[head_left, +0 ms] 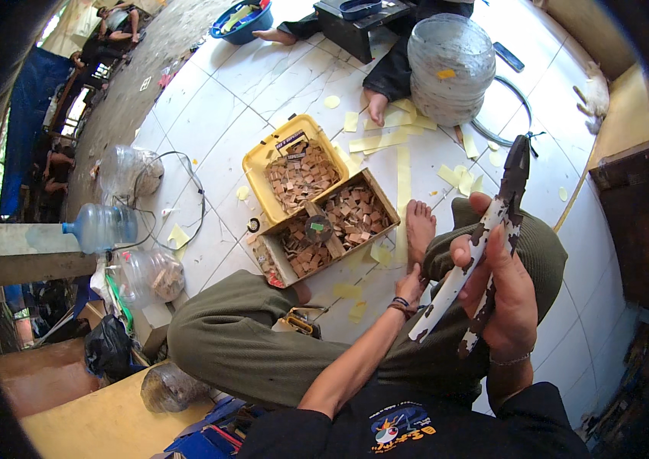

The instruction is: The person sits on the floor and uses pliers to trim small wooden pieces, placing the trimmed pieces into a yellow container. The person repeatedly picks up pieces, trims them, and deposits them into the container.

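Note:
My right hand [499, 289] grips a pair of pliers [485, 237] with worn white handles and dark jaws pointing up and away. My left hand [410, 289] reaches down between my crossed legs, near my bare foot [419, 229], and its fingers are mostly hidden behind the pliers' handle and my knee. In front of me on the white tiled floor stand a wooden divided box [387, 200] and a yellow tray [259, 164], both filled with small brown wooden pieces.
Pale yellow strips [385, 140] lie scattered on the tiles. A large grey wrapped ball [450, 69] stands beyond them beside another person's feet. Clear plastic bottles [102, 227] and a cable lie at the left. A blue basin [244, 23] is far off.

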A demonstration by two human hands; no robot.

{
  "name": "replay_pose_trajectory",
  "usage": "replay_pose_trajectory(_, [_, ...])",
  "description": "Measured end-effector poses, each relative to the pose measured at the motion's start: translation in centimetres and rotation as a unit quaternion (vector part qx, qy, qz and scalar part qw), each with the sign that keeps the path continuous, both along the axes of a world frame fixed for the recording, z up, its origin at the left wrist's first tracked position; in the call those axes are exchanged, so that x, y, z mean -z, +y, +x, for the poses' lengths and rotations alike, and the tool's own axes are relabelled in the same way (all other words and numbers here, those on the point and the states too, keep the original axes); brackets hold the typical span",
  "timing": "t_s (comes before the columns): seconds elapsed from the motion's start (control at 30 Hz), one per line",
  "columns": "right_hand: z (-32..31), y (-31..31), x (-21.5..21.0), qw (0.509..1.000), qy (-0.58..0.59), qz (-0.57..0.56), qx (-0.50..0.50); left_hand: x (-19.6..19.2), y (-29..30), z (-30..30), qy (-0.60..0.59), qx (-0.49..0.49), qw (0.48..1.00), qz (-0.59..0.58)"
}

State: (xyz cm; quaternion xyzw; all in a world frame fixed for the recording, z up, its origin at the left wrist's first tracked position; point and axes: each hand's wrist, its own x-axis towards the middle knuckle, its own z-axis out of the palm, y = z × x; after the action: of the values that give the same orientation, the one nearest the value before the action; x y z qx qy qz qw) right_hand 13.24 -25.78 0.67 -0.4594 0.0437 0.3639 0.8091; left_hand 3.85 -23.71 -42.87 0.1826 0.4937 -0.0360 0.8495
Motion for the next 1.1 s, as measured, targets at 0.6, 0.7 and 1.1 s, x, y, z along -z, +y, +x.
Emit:
replay_pose_trajectory(0.6, [0.3,0.2,1.7,0.998,-0.037,0.027,-0.033,-3.9,1.7,-0.5,0.058,0.072,0.996,0.018])
replay_pose_trajectory(0.7, [0.3,0.7,1.5,0.999,-0.031,0.022,-0.032,-5.3,1.7,0.8,0.039,-0.017,0.995,-0.094])
replay_pose_trajectory(1.1, [-0.3,2.4,1.2,0.999,-0.012,0.024,-0.024,-10.5,3.2,0.0,0.145,0.070,0.985,-0.061])
